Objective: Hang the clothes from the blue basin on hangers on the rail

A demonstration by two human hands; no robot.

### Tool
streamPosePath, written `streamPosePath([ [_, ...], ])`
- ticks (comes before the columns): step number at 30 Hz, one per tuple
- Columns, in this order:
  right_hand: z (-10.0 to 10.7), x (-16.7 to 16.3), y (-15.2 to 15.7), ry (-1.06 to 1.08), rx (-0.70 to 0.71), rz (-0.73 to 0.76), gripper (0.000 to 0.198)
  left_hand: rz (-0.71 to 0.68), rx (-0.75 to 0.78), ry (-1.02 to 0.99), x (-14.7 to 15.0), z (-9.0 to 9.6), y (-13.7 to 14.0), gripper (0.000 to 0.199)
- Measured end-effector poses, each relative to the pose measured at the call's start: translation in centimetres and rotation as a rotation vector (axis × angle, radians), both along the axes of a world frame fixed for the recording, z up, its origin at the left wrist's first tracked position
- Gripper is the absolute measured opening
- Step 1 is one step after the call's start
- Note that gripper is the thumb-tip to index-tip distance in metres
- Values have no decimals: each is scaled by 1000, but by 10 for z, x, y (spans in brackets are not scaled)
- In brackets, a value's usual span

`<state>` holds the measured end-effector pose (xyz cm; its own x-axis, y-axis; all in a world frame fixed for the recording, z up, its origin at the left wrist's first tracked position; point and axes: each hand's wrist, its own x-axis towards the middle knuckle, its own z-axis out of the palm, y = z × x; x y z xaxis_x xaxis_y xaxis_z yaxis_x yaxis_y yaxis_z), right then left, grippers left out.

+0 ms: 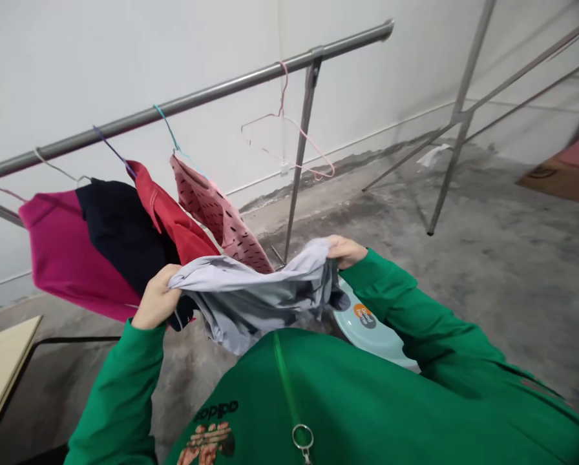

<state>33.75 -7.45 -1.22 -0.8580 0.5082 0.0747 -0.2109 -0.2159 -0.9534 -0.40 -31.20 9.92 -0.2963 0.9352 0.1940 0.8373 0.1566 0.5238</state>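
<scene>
A light grey garment [251, 290] is stretched between my two hands in front of my chest, its lower part hanging in folds. My left hand [158, 297] is closed on one end of it, and my right hand [346, 250] grips the other end. Just beyond the cloth, a pink garment with dark marks [221, 219] hangs on a light blue hanger [168, 126]. Next to it are a red garment [173, 216], a black garment [117, 219] and a magenta garment [71, 252]. A bare pink hanger [313, 145] hangs towards the rail's right end.
The metal rail [212, 95] slopes up to the right across the view. A pale blue basin [367, 329] with a round sticker stands on the floor below my right forearm. A wooden board [3, 361] lies at left. Another metal frame [459, 129] and a cardboard box [561, 171] are at right.
</scene>
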Motion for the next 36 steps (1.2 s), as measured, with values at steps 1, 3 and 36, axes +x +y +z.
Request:
streamPosePath([
  [1, 0, 0, 3, -82, 53, 118, 45, 36, 39, -95, 4, 1, -2, 17],
  [3, 8, -1, 12, -226, 203, 324, 46, 98, 79, -237, 16, 3, -3, 16],
  [36, 39, 9, 41, 73, 148, -702, 37, -17, 322, -188, 101, 73, 93, 7],
])
